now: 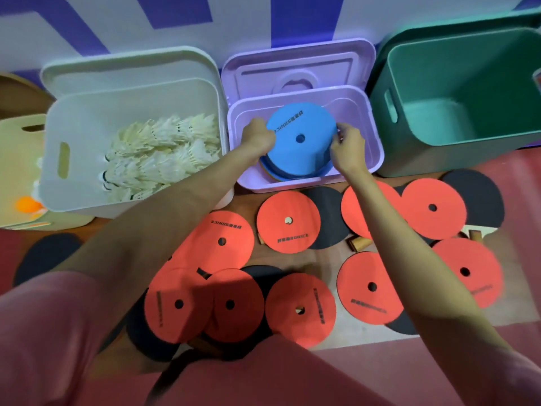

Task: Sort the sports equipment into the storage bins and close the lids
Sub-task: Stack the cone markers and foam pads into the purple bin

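A stack of flat discs topped by a blue disc (301, 139) sits inside the open purple bin (371, 148). My left hand (257, 136) grips the stack's left edge and my right hand (348, 145) pinches its right edge. The purple lid (295, 65) leans open behind the bin. A white bin (76, 136) at the left holds several white shuttlecocks (164, 156). An open green bin (456, 98) stands at the right. Several red discs (288, 221) and black paddles (330, 212) lie on the floor in front of the bins.
A beige bin (17, 171) at the far left holds an orange ball (26, 205). Wooden paddle handles (358, 244) poke out between the discs. A purple and white striped wall rises behind the bins. My pink-clad legs fill the bottom of the view.
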